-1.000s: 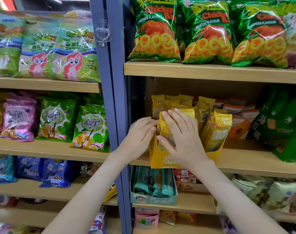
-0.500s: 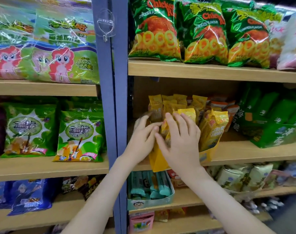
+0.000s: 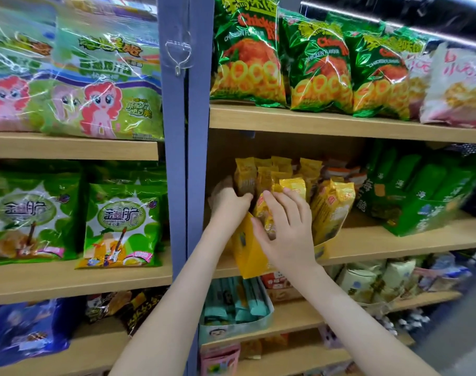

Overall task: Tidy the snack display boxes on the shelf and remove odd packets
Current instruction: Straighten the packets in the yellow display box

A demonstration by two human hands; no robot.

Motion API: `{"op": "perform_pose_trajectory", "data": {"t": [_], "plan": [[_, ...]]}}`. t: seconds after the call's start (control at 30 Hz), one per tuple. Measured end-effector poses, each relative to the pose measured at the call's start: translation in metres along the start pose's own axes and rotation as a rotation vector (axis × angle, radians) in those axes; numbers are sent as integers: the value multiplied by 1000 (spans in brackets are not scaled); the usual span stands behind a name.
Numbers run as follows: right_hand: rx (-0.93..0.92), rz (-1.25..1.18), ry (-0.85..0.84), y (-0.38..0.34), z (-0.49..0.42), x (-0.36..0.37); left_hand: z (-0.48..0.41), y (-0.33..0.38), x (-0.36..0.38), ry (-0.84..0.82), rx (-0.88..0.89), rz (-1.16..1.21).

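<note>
The yellow display box (image 3: 248, 255) sits on the middle shelf (image 3: 394, 240). The left hand (image 3: 227, 203) curls its fingers around the leftmost yellow packets (image 3: 331, 207), while the right hand (image 3: 288, 232) presses on them with straight, spread fingers.

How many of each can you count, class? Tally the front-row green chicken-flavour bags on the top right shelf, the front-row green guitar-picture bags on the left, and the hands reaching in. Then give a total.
Green chicken-flavour bags: 3
Green guitar-picture bags: 2
Hands (left hand, right hand) at the yellow packets: 2
Total: 7
</note>
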State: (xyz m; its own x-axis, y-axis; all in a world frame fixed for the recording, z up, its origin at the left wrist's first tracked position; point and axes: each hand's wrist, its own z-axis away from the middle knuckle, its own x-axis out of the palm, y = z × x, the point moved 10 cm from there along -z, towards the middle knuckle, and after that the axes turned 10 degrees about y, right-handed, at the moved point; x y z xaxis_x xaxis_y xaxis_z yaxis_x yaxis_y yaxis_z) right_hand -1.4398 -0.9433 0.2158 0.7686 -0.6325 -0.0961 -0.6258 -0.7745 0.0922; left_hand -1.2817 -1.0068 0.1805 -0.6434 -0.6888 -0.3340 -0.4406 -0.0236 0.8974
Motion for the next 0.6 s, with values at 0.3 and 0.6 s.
{"op": "perform_pose_trajectory", "data": {"t": [0.3, 0.6], "plan": [[1, -43, 60, 3, 3, -4, 31, 23, -31, 180, 218, 181], [41, -91, -9, 8, 2, 3, 100, 62, -100, 473, 579, 583]]}}
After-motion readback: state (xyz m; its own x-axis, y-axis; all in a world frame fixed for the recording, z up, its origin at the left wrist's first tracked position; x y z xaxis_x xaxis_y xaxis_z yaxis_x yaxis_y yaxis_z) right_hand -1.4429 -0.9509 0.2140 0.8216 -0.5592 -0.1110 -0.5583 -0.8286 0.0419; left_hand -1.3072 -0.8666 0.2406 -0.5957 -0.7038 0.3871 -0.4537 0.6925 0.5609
